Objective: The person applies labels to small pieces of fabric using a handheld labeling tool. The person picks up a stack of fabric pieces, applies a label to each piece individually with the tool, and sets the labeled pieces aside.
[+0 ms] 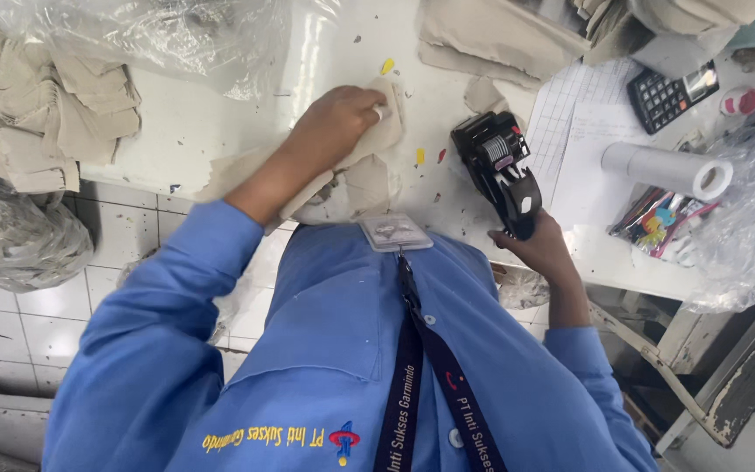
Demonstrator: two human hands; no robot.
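Left hand [335, 122]: pressed flat on a beige fabric piece [376, 144] near the middle of the tabletop [194, 131], fingers [369, 103] curled down onto the cloth, holding it in place rather than lifting it.
Right hand [542, 247]: at the near edge of the tabletop, fingers wrapped shut around the handle of a black label gun [502, 170].
Label gun: lay just right of the fabric piece, apart from it; its long axis ran from the handle at the near edge up and slightly left, head pointing away from the person toward the far side of the tabletop.
Fabric piece: spread over other beige pieces that overhung the near edge; small yellow and red stickers [419, 156] dotted the surface between it and the gun.
Left side: a stack of beige pieces [54, 114] under clear plastic [159, 35].
Right side: paper sheets [583, 140], a calculator [670, 92], a white roll [668, 169] and a packet of coloured items [657, 218].
Person: wore a blue shirt [325, 350] with a lanyard [417, 350] and badge [395, 232].
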